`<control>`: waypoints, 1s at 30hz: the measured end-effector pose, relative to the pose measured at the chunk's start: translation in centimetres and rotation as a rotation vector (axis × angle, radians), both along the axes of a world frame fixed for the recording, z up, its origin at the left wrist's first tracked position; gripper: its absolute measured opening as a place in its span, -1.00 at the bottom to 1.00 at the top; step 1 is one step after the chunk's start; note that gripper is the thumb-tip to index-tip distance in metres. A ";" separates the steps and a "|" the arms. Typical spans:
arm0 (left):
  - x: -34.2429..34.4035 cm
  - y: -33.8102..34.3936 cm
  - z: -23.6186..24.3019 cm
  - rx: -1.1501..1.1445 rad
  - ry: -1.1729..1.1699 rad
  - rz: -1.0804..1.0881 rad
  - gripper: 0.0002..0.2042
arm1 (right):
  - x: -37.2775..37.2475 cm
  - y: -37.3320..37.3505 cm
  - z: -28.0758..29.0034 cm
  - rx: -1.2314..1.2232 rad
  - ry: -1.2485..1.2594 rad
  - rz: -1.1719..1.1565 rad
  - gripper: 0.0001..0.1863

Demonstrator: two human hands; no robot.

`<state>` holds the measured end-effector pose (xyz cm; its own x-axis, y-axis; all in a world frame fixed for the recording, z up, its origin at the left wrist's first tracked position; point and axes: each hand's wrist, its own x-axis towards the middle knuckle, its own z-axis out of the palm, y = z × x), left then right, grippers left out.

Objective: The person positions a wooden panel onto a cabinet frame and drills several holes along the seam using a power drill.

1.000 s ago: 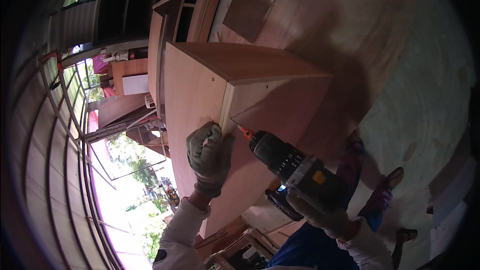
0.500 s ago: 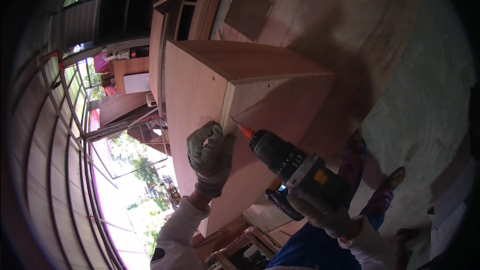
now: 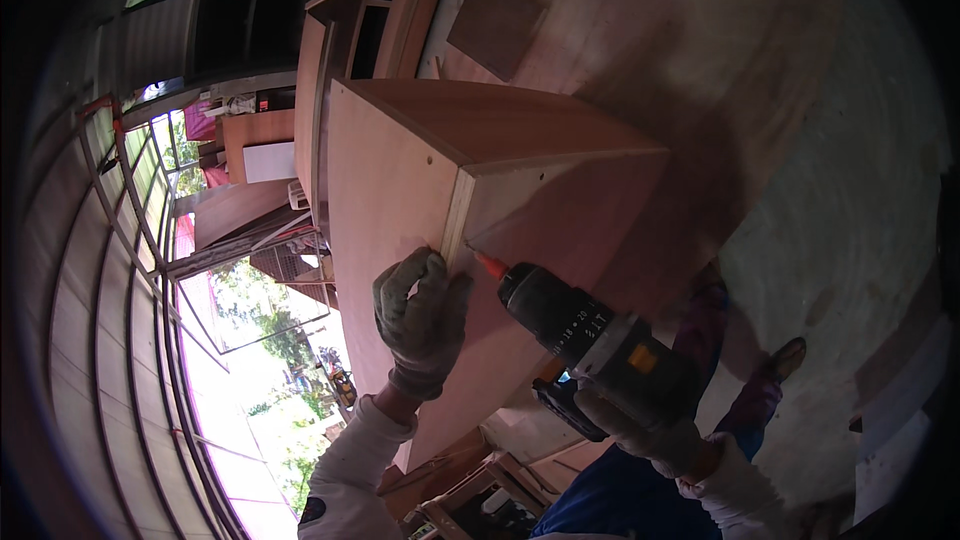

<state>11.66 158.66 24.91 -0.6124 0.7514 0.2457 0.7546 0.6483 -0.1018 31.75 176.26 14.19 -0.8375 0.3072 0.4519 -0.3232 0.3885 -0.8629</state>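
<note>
A cordless drill (image 3: 570,315) with a black body and an orange-red nose is in my gloved right hand (image 3: 645,430), which wraps round its handle. Its thin bit meets the side face of a reddish plywood box (image 3: 550,220), close to the box's pale front edge. My left hand (image 3: 420,320), also gloved, is closed with curled fingers just left of the bit. Its fingertips rest by the same edge; whatever they may hold is hidden. Small dark holes or screw heads show in the box near its upper corner.
Flat brown boards (image 3: 497,28) lie on the floor beyond the box. Long panels (image 3: 312,120) stand behind it on the left. Below the box is a wooden frame (image 3: 480,500). A person's foot (image 3: 790,355) shows at the right, near the drill. A metal-barred wall (image 3: 100,340) curves along the left.
The drill's nose sits slightly lower and less of its bit shows. My left hand has barely moved. A foot at the lower right has become hard to see.
</note>
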 end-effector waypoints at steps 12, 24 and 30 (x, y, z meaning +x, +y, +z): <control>0.1 0.0 0.2 -0.044 0.031 0.025 -0.58 | 1.0 1.3 -1.0 1.686 0.082 -0.110 -0.37; 0.2 -0.4 0.2 -0.058 0.054 0.010 -0.59 | 0.8 1.2 -0.4 1.366 0.078 0.040 -0.47; 0.3 -0.5 0.3 -0.067 0.051 0.015 -0.61 | 0.5 1.1 -0.4 1.445 0.097 0.027 -0.48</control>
